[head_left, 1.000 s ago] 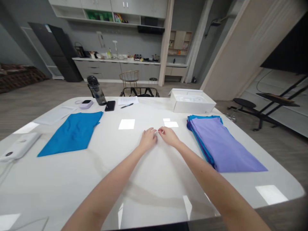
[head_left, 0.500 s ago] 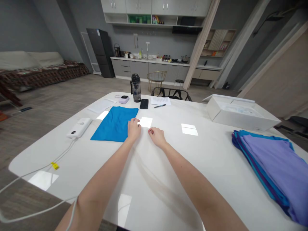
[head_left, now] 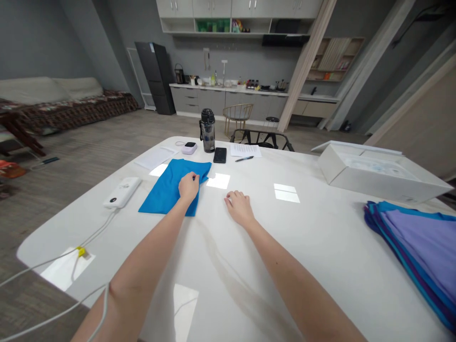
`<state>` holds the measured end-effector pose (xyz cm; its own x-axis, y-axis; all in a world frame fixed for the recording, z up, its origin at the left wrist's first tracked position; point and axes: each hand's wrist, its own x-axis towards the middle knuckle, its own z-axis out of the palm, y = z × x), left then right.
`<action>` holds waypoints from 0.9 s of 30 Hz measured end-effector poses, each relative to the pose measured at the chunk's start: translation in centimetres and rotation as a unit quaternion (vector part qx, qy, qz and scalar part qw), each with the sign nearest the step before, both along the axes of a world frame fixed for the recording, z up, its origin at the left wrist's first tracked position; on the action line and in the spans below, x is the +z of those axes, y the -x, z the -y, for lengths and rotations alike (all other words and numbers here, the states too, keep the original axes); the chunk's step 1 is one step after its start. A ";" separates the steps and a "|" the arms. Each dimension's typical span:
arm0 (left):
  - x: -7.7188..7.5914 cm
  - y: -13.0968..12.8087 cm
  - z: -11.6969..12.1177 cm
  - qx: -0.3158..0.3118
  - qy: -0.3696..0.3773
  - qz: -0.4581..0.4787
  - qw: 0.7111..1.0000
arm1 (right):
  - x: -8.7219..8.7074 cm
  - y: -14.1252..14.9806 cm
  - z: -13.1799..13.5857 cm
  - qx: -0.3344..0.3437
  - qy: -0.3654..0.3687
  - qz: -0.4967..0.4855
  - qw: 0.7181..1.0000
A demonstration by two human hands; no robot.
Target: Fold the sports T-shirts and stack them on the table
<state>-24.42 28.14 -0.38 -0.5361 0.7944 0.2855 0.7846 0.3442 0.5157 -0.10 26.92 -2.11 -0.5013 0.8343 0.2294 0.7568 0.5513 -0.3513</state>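
A folded blue cloth (head_left: 164,190) lies on the left half of the white table (head_left: 221,247). My left hand (head_left: 188,186) is closed on the cloth's right side, pinching a fold of it that rises a little under the fingers. To the right of the cloth, my right hand (head_left: 239,207) rests low at the tabletop with its fingers loosely curled and apart, holding nothing. Over at the right edge sits a stack of folded cloths (head_left: 420,242), lilac on top with blue and purple layers beneath.
A white power bank (head_left: 122,192) with a cable lies left of the cloth. Behind stand a dark water bottle (head_left: 207,132), a black phone (head_left: 220,155), a pen (head_left: 244,158) and paper sheets (head_left: 245,150). An open white box (head_left: 377,175) is at the back right.
My left hand has moved left onto the cloth and gripped it, and its right edge is now bunched. My right hand's fingers have loosened. The view has turned slightly left.
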 end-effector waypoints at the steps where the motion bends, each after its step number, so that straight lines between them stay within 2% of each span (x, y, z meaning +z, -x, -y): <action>1: 0.3 -0.4 0.3 -0.003 -0.020 0.007 1.000 | 0.0 0.0 -0.1 -0.003 0.000 -0.013 1.000; 3: 1.2 -1.6 0.9 -0.023 -0.060 0.018 0.998 | 0.0 -0.2 -0.2 -0.018 0.006 -0.047 0.999; 6: 2.6 -4.8 2.2 -0.080 -0.105 0.065 0.989 | 0.2 -0.9 -0.4 -0.069 0.035 -0.124 0.989; 9: 3.7 -9.0 3.9 -0.202 -0.114 0.144 0.962 | 0.3 -2.9 -0.6 -0.129 0.059 -0.220 0.965; 12: 4.3 -13.3 5.8 -0.362 -0.054 0.207 0.907 | 0.5 -6.5 -0.5 -0.152 0.051 -0.286 0.945; 15: 4.1 -17.7 7.5 -0.488 0.043 0.266 0.830 | 1.0 -11.1 -0.1 -0.161 0.071 -0.318 0.931; 19: 3.3 -24.3 9.5 -0.595 0.139 0.330 0.720 | 1.5 -16.9 1.2 -0.094 0.145 -0.286 0.942; 20: 3.2 -25.9 9.9 -0.614 0.158 0.334 0.697 | 1.5 -18.2 1.8 -0.072 0.152 -0.266 0.949; 21: 3.1 -27.2 10.1 -0.620 0.169 0.330 0.691 | 1.5 -19.4 2.4 -0.049 0.154 -0.242 0.957; 22: 3.2 -28.2 10.2 -0.611 0.170 0.321 0.703 | 1.5 -20.4 3.1 -0.030 0.150 -0.218 0.964; 23: 3.2 -28.8 10.1 -0.591 0.161 0.311 0.727 | 1.5 -21.3 3.9 -0.016 0.142 -0.194 0.970; 24: 3.3 -28.9 9.8 -0.553 0.139 0.295 0.766 | 1.5 -22.0 4.8 -0.006 0.132 -0.170 0.977; 25: 3.3 -28.6 9.3 -0.495 0.108 0.270 0.819 | 1.7 -22.5 5.7 -0.002 0.122 -0.145 0.982; 26: 3.3 -27.9 8.6 -0.445 0.083 0.250 0.856 | 1.9 -22.9 6.6 -0.006 0.113 -0.117 0.987; 27: 3.0 -27.0 7.8 -0.340 0.038 0.177 0.923 | 2.1 -23.2 7.4 -0.015 0.106 -0.087 0.990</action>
<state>2.63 20.30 2.66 0.0450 0.9919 0.1187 0.6198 -0.1209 0.7754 23.11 19.47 0.03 -0.4438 0.8869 0.1282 0.6900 0.4295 -0.5827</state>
